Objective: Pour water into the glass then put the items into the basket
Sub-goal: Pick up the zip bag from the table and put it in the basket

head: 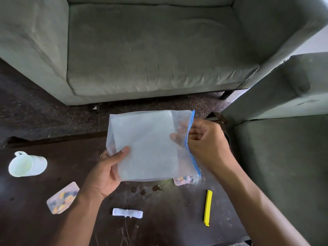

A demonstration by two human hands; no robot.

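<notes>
Head view: both hands hold a translucent zip bag (147, 146) up above the dark table (177, 219), its blue zip strip (190, 139) running down the right edge. The left hand (108, 173) grips the bag's lower left corner, thumb lying flat across the front face and fingers behind the plastic. The right hand (205, 144) pinches the blue strip at the bag's right edge, with some fingertips showing through the plastic from inside or behind; which, I cannot tell.

On the table, a white mug (26, 165) lies tipped on its side, well apart to the left. 2 patterned cards rest there: 1 card (63, 197) just beside the left wrist, another card (182, 180) partly hidden under the bag's lower edge. Sunglasses (147, 189) lie below the bag, between the arms. A crumpled white paper strip (127, 213) and a yellow clip (207, 207) lie nearer the camera. A grey-green sofa (152, 50) stands beyond the table.
</notes>
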